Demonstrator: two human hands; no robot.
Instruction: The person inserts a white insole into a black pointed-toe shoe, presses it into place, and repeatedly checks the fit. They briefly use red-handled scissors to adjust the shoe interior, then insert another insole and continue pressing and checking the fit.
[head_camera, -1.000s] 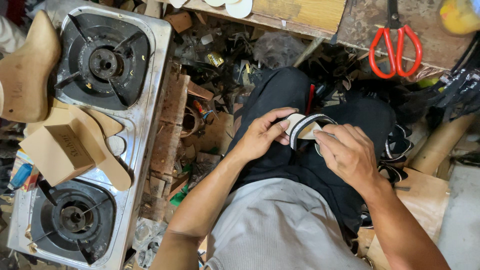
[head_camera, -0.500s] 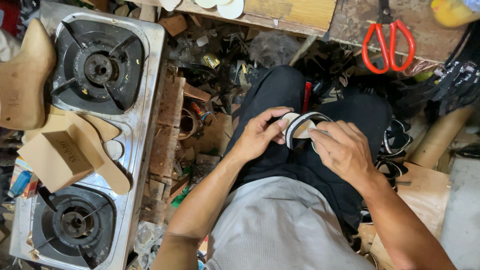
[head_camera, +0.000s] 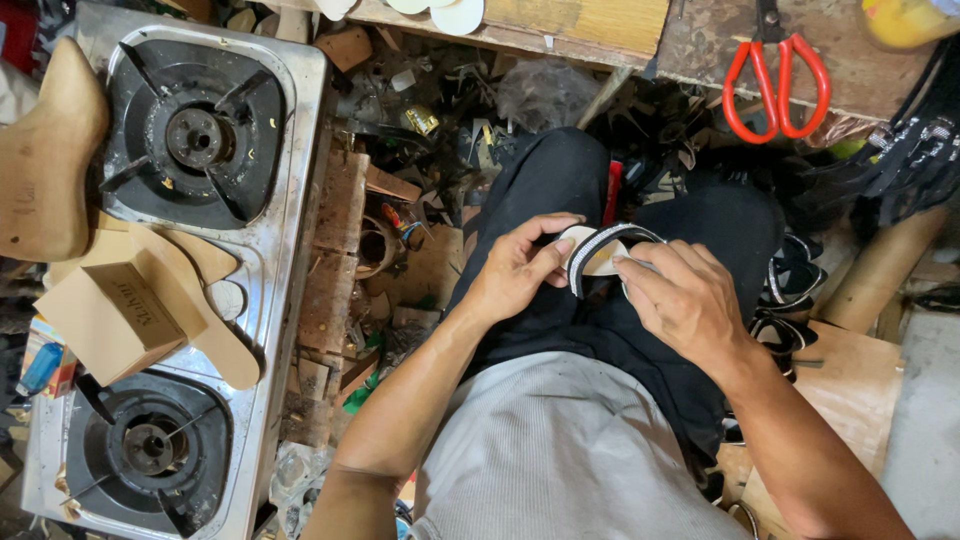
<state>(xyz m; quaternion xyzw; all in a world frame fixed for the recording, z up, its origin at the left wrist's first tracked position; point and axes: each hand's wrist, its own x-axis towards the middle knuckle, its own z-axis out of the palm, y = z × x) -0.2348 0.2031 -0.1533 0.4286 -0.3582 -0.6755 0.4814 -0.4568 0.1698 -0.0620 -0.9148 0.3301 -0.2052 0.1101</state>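
Barely anything differs from half a second ago: both hands stay closed on the same curved strap piece over my lap, and the view has only drifted slightly, the gas stove sitting a little further in from the left edge. My left hand pinches the strap piece between thumb and bent fingers at its left end. My right hand grips the right end, fingertips curled over the black band; I cannot tell how far the thumb wraps under.

The piece is a pale tan tongue edged by a black-and-white striped band bent into an arch. Its long axis runs roughly left to right across my black trousers, with the arch bulging away from me toward the workbench and its open side facing my body.

Red-handled scissors lie on the workbench near its front edge, well apart from the hands. A wooden shoe last rests at the stove's far-left corner, and a small cardboard box sits between the two burners.
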